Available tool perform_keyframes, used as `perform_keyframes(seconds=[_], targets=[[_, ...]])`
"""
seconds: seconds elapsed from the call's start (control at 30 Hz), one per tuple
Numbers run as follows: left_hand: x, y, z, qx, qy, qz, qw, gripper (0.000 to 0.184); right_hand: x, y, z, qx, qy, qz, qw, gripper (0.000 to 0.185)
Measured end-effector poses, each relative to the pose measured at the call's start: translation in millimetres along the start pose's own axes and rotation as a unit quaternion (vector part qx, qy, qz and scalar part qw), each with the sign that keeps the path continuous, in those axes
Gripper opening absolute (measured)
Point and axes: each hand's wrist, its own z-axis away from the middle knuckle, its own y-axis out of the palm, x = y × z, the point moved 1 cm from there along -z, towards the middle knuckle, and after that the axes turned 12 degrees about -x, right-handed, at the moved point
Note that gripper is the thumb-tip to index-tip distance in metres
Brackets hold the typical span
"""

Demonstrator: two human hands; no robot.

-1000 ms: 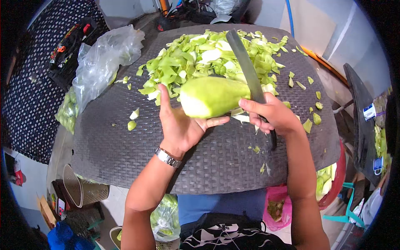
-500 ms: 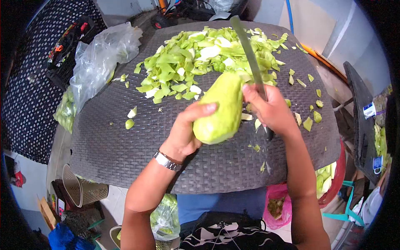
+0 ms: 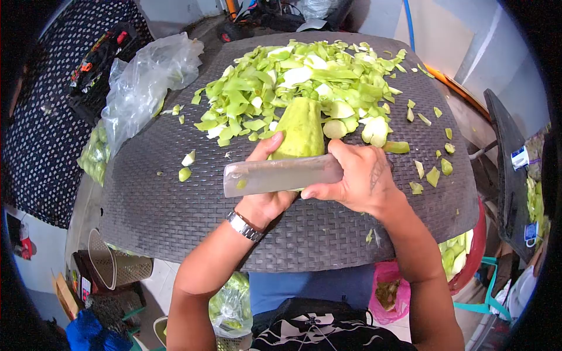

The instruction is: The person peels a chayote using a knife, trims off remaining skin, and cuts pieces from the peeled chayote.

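Supporting the work, the dark woven table (image 3: pixel 170 213) carries a broad heap of green peelings (image 3: pixel 246 90) over its far half. A clear plastic bag (image 3: pixel 149 85) overhangs its left edge. The knife (image 3: pixel 281 176), its blade pinched at one end between the thumb and fingers of the right hand (image 3: pixel 366 178), crosses the near end of the green fruit (image 3: pixel 298 126). The fruit extends forward from the left hand (image 3: pixel 263 205), whose thumb presses its left side; the blade hides most of that grip.
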Motion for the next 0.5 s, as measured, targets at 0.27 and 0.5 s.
perform_keyframes(seconds=[0.27,0.5], targets=[[2.2,-1.1,2.7,0.001,-0.025,0.027,0.999,0.062,0.4,1.3,-0.1,0.017,0.004,-0.002,1.000,0.083],[3.3,-11.8,2.0,0.003,-0.020,0.025,0.999,0.067,-27.4,-7.6,-9.3,0.027,0.036,-0.016,0.999,0.077]])
